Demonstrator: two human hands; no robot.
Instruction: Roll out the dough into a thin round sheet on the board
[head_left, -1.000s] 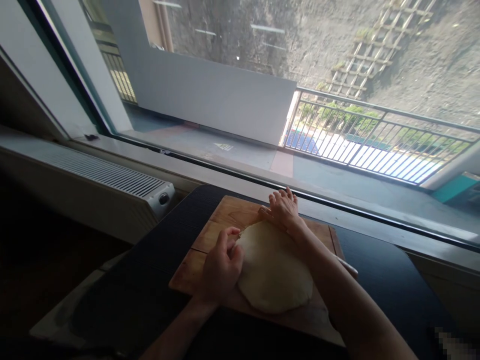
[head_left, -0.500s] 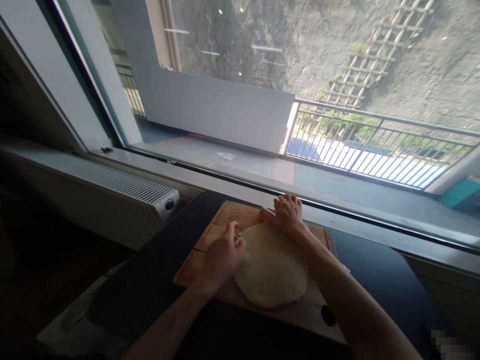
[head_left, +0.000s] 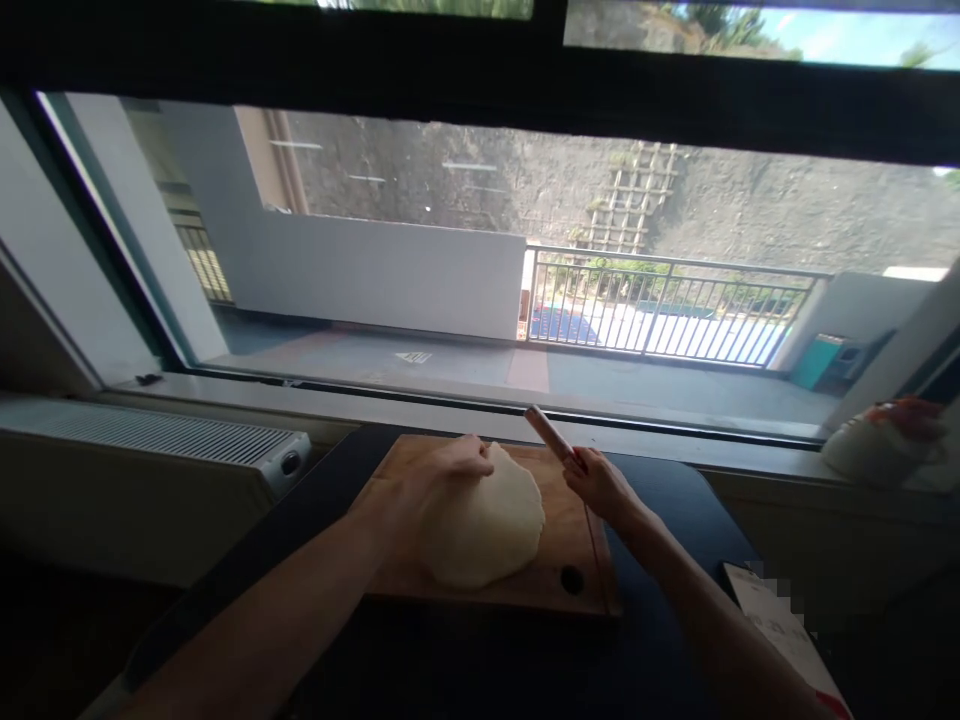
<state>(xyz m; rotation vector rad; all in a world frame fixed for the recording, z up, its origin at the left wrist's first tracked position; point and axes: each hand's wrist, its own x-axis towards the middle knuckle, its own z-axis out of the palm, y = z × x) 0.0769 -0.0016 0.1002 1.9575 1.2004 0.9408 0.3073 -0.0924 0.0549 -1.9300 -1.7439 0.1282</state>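
A flattened sheet of pale dough [head_left: 487,535] lies on a wooden cutting board [head_left: 570,530]. My left hand [head_left: 461,460] is at the dough's far edge, fingers curled and closed on that edge. To the right of the dough, my right hand [head_left: 600,480] grips a short wooden rolling pin [head_left: 549,433] by one end. The pin tilts up and away to the left, raised off the dough above the board's far right part. My left wrist and forearm cover part of the dough's left side.
The board rests on a dark table [head_left: 667,510] against a window sill [head_left: 390,410]. A radiator [head_left: 187,440] stands to the left. At the table's right edge lies a flat printed item [head_left: 772,615], partly blurred out. A pale rounded object [head_left: 870,450] sits on the sill at right.
My right hand has moved off the dough's far edge to the right, with the rolling pin now plainly visible and raised. My left hand has shifted along to the dough's far edge. The view has tilted up.
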